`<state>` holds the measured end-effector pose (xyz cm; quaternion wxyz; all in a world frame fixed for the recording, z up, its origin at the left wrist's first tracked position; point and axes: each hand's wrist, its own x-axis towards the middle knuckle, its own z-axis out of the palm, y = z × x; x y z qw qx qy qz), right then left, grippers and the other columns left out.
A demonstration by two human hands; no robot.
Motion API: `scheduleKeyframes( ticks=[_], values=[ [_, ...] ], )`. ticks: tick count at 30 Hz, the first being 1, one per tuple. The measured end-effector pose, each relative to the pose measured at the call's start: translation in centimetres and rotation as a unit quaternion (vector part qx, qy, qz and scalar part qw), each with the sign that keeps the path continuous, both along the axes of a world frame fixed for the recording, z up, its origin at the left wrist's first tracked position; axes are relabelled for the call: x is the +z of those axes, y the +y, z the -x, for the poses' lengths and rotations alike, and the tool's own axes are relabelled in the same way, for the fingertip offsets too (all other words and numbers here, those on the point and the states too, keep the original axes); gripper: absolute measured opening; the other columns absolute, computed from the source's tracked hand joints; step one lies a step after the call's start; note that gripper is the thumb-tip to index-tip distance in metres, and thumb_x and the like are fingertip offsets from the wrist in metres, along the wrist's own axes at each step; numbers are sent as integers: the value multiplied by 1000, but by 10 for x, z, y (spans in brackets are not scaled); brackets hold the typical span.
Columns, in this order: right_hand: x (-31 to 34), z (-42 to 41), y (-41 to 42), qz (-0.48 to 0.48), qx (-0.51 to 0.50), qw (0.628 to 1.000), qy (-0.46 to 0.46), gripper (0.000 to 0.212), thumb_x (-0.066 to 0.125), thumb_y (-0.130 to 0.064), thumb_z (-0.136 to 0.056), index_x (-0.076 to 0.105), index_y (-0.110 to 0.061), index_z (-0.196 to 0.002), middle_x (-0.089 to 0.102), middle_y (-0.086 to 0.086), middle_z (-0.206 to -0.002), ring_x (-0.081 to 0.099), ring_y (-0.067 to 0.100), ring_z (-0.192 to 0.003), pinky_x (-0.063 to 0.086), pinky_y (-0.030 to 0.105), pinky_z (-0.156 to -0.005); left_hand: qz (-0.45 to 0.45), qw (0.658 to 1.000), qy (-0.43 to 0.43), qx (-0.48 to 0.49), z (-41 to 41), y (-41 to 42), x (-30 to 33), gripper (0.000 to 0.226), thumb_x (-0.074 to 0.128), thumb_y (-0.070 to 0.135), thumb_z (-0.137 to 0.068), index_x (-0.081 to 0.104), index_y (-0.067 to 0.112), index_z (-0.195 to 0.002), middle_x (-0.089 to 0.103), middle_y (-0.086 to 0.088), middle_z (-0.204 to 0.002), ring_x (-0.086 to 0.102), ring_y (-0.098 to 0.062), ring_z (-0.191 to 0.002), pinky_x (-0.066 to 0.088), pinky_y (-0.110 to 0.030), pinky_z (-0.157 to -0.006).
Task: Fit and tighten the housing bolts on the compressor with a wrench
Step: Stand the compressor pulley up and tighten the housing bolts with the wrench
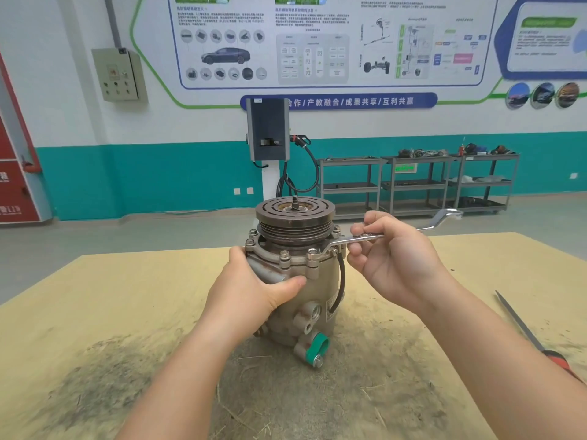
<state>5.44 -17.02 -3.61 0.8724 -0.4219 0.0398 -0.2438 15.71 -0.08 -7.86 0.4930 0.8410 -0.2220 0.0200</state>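
- Left hand (254,290) fingers curl round the compressor (295,281) standing on the bench (127,296).
- Right hand (397,258) fingers grip the wrench (365,238), its ring end on a housing bolt (312,253).

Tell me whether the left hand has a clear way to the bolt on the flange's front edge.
Probably yes: the left hand grips the compressor just below that bolt, nothing between.

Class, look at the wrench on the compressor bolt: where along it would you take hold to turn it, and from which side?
Grip the wrench on its flat shank, likely nearer the free offset end at the right, coming from above. Its other end sits on a flange bolt, so the far end probably gives most leverage. The right hand holds mid-shank; the left hand steadies the compressor.
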Motion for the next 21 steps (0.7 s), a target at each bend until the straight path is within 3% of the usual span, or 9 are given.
scheduleKeyframes(
  ticks=[3, 8, 13, 17, 19, 21],
  values=[
    [-6, -2, -2, -8, 21, 1000, 3, 23, 33, 5, -87, 46, -12, -78, 55, 6, -64, 48, 17, -44, 38, 22, -39, -3, 1000, -2, 0, 0, -1, 0, 72, 85, 57, -65, 43, 26, -114, 61, 15, -104, 60, -5, -94, 43, -21, -63],
    [-14, -9, 6, 2, -54, 997, -62, 34, 26, 9, -84, 46, -11, -65, 52, 6, -58, 44, 18, -41, 30, 20, -39, 5, 1000, -2, 7, 3, -1, 1, 74, 86, 54, -65, 40, 27, -116, 58, 17, -104, 60, -13, -99, 47, -25, -70],
    [-19, -2, 28, 122, -194, 965, -129, 44, 33, 14, -78, 54, -15, -53, 55, 6, -57, 46, 18, -42, 32, 21, -39, 16, 1000, 3, 20, 5, -2, 1, 73, 88, 53, -63, 38, 29, -111, 57, 17, -101, 59, -14, -98, 48, -28, -75],
    [-33, 7, 64, 320, -334, 872, -163, 31, 41, 3, -75, 57, -17, -58, 56, -1, -62, 51, 12, -57, 40, 20, -54, 10, 1000, 2, 20, 8, -3, 3, 77, 88, 55, -61, 41, 26, -114, 62, 12, -105, 61, -15, -98, 51, -32, -78],
    [-39, 9, 84, 475, -326, 802, -158, 21, 41, -3, -75, 56, -17, -68, 54, -7, -73, 52, 14, -72, 40, 23, -63, 2, 1000, 13, 16, 10, -2, 5, 86, 83, 60, -53, 41, 21, -118, 63, 5, -104, 62, -19, -97, 50, -37, -78],
    [-40, 11, 98, 609, -275, 739, -81, 26, 40, -6, -71, 50, -29, -81, 46, -15, -80, 43, 17, -83, 36, 26, -64, 26, 999, 40, 10, 9, -2, 7, 62, 62, 51, -58, 40, 18, -106, 60, -7, -93, 56, -23, -83, 47, -42, -77]
  ],
)
